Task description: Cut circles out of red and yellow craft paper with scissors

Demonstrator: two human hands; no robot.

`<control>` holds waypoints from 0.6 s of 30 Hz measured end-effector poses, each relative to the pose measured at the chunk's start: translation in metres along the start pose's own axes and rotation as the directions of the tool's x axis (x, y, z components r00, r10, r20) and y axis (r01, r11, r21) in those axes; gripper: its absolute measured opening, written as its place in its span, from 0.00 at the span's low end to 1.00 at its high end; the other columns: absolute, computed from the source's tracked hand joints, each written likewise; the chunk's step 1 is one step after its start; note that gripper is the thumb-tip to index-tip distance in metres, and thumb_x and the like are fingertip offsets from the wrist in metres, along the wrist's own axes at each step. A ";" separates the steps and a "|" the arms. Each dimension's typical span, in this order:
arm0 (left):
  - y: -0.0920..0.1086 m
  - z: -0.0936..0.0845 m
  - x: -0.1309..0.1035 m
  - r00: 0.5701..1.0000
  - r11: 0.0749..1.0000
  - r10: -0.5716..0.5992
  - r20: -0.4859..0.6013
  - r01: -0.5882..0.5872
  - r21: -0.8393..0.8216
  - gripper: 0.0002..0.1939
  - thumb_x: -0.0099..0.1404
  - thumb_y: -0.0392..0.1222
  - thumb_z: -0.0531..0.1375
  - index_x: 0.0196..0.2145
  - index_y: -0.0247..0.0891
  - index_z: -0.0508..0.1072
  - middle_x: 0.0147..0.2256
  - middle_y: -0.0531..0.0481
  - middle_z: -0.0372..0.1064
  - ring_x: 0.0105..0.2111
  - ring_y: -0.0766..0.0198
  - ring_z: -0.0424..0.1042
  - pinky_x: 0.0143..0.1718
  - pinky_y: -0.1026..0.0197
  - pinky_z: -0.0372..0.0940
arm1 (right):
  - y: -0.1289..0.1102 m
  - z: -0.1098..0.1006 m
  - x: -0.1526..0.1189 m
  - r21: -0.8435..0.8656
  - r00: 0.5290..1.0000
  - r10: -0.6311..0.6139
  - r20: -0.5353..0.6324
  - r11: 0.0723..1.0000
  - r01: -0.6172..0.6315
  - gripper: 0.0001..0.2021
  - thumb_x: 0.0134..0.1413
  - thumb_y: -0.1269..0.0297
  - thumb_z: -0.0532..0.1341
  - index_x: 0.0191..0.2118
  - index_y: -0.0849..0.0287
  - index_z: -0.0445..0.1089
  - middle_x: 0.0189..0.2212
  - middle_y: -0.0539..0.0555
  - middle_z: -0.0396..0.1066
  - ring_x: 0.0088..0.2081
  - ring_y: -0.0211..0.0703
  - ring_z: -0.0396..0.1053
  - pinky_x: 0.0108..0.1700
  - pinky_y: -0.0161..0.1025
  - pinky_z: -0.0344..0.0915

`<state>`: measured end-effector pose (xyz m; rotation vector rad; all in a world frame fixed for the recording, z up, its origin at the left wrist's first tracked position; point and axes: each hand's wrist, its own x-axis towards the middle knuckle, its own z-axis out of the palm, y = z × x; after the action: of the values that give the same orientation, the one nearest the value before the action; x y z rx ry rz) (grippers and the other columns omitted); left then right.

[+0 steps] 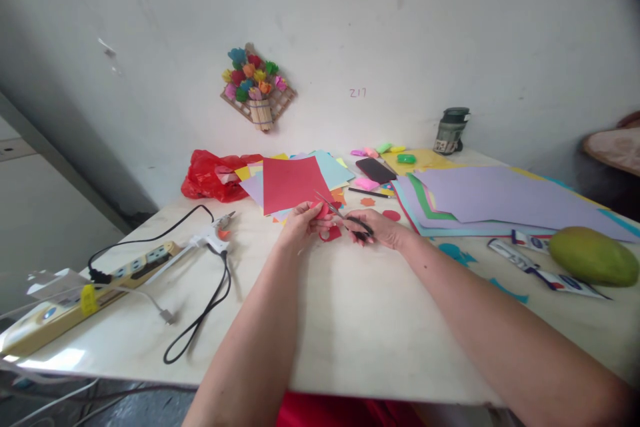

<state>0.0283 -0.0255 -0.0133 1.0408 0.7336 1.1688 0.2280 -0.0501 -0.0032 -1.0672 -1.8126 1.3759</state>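
Apparently mid-cut, my left hand (303,219) pinches red paper (321,209); my right hand (377,227) grips scissors (343,216); the next snip likely needs steady paper.

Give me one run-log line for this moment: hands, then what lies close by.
left hand: red paper piece | right hand: scissors | nearby: red sheet, orange cutout

The head-worn camera faces forward and down across the table (400,340) to the wall (320,7); left hand (303,220) and right hand (383,227) appear mid-range, near centre. Dark upper-right corner: possibly lens edge.
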 end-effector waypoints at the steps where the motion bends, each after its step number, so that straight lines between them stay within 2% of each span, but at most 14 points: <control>1: 0.000 0.000 0.000 1.000 1.000 -0.005 0.000 0.005 0.001 0.11 0.57 0.42 0.67 0.29 0.33 0.70 0.26 0.40 0.74 0.23 0.60 0.75 0.23 0.63 0.68 | 0.000 0.001 0.000 -0.004 1.000 0.004 -0.003 1.000 -0.004 0.19 0.52 0.47 0.59 0.29 0.61 0.65 0.20 0.49 0.67 0.16 0.30 0.60 0.15 0.30 0.46; 4: 0.000 0.001 0.001 1.000 1.000 -0.022 0.020 0.022 0.010 0.10 0.59 0.42 0.65 0.29 0.32 0.71 0.24 0.42 0.74 0.21 0.62 0.74 0.22 0.65 0.67 | 0.000 0.002 0.001 -0.009 1.000 0.019 -0.018 1.000 -0.019 0.19 0.52 0.47 0.60 0.29 0.61 0.65 0.20 0.49 0.67 0.16 0.29 0.60 0.15 0.30 0.46; 7: 0.000 0.001 0.001 0.998 0.999 -0.034 0.049 0.033 0.019 0.08 0.61 0.40 0.63 0.29 0.31 0.72 0.26 0.42 0.75 0.22 0.63 0.75 0.24 0.65 0.69 | 0.001 0.003 0.001 0.007 0.999 0.019 -0.031 1.000 -0.018 0.18 0.51 0.49 0.61 0.28 0.61 0.65 0.19 0.49 0.67 0.15 0.29 0.59 0.15 0.30 0.46; 14: 0.002 0.004 -0.001 0.998 0.999 -0.044 0.050 0.044 0.015 0.07 0.60 0.38 0.63 0.29 0.31 0.72 0.27 0.41 0.76 0.26 0.60 0.76 0.26 0.63 0.69 | 0.002 0.003 0.001 0.021 0.999 0.013 -0.032 1.000 -0.013 0.20 0.49 0.45 0.61 0.28 0.61 0.65 0.19 0.48 0.67 0.15 0.29 0.59 0.15 0.30 0.46; 18: 0.001 0.005 -0.002 0.997 0.999 -0.030 0.067 0.029 0.013 0.08 0.60 0.39 0.63 0.28 0.31 0.71 0.26 0.40 0.75 0.25 0.59 0.76 0.24 0.64 0.68 | 0.002 0.003 0.002 0.038 1.000 0.009 -0.029 0.999 -0.008 0.21 0.48 0.44 0.62 0.30 0.61 0.65 0.19 0.48 0.66 0.15 0.29 0.58 0.15 0.30 0.47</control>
<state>0.0319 -0.0283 -0.0107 1.0705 0.7015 1.1000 0.2250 -0.0496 -0.0062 -1.0706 -1.7569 1.3871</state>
